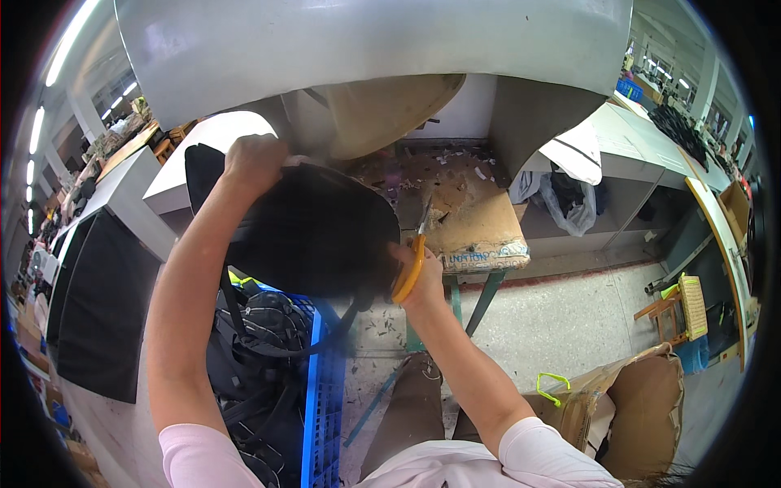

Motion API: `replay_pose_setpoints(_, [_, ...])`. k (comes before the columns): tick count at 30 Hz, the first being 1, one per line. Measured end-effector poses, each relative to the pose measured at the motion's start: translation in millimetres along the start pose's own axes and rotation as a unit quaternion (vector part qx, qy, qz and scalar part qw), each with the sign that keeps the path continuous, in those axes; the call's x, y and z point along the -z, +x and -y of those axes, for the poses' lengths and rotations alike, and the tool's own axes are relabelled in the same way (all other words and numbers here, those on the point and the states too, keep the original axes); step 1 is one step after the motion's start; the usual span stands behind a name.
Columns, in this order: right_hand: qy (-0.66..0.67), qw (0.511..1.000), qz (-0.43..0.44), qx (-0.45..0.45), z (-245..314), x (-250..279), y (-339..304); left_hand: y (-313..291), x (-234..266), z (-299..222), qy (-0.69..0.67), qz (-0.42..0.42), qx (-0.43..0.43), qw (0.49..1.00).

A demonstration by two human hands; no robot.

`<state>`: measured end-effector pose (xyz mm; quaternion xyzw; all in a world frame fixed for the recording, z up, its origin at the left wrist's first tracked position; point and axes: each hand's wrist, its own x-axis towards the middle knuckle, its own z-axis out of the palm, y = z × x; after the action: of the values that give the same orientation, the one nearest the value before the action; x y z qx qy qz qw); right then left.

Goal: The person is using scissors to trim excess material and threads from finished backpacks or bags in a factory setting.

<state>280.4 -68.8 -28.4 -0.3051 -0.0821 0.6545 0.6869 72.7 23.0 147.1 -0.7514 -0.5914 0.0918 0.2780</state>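
A black fabric bag (317, 220) with straps dangling below it is held up in front of me, likely a backpack. My left hand (256, 163) is closed on its upper edge at the left. At the bag's lower right, my right hand (423, 281) is wrapped around orange-handled scissors (409, 272), the blades pointing up and away. The fingertips of that hand also touch the bag's side. Below the bag stands a blue plastic crate (323, 407) filled with black backpacks (264, 333).
A grey metal hood (374, 41) overhangs the far side. Beneath it, a cardboard-topped bench (480, 220) carries scraps. White tables (630, 138) flank both sides. A torn cardboard box (643, 415) sits at lower right, near a small wooden stool (667, 317).
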Motion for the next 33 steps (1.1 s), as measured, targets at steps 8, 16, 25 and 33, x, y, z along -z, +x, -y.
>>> replay_pose_setpoints(8, [-0.055, 0.998, -0.034, -0.009, 2, 16, -11, -3, 1, -12, -0.03, 0.003, -0.019, 0.999])
replay_pose_setpoints(16, [-0.27, 0.961, 0.021, 0.063, 31, 51, -56, -117, -2, -7, -0.251, -0.042, -0.054, 0.966])
replay_pose_setpoints(25, [-0.359, 0.904, 0.229, 0.029, 59, 89, -109, -307, -31, -99, -0.566, 0.088, 0.205, 0.794])
replay_pose_setpoints(33, [-0.423, 0.885, 0.187, 0.058, 65, 90, -138, -337, -28, -125, -0.615, 0.121, 0.236, 0.742])
